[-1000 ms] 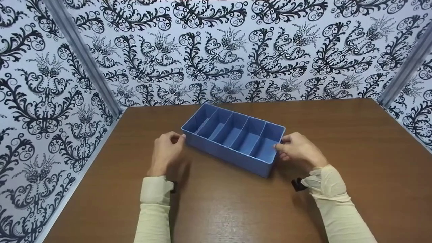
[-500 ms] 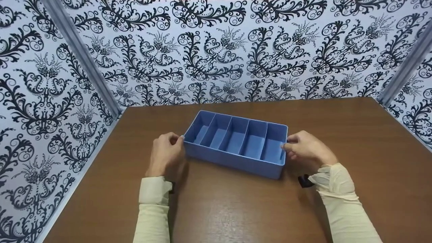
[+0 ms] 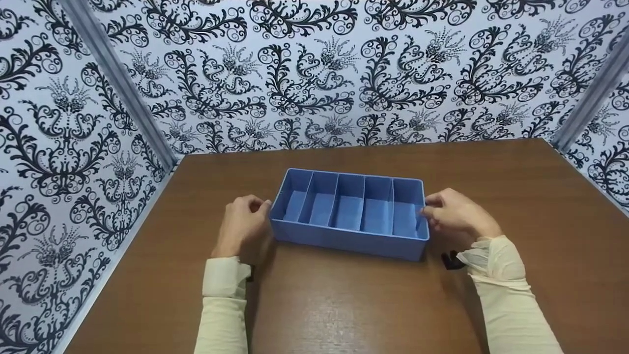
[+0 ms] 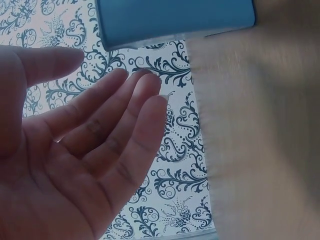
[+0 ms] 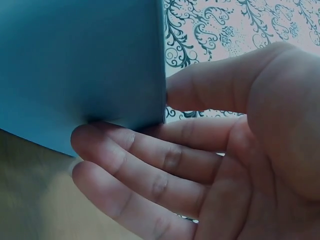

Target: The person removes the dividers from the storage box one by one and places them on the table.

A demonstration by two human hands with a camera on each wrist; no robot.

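A blue divided storage box with several compartments in a row sits on the table, its long side almost level in the head view. My right hand pinches the box's right end wall; in the right wrist view the thumb is at the rim and the fingers lie against the outside. Beside the left end is my left hand. Its fingers are loosely bent and hold nothing in the left wrist view, with a gap between them and the box. No objects show inside the compartments.
The brown wooden table spreads around the box. Patterned black-and-white walls stand behind it and at both sides. Each wrist carries a pale wrap, with a small black piece at the right one.
The box has turned so that its long side is nearly level, its left end coming nearer. My right hand moved right with its end; the left hand has come away from the box.
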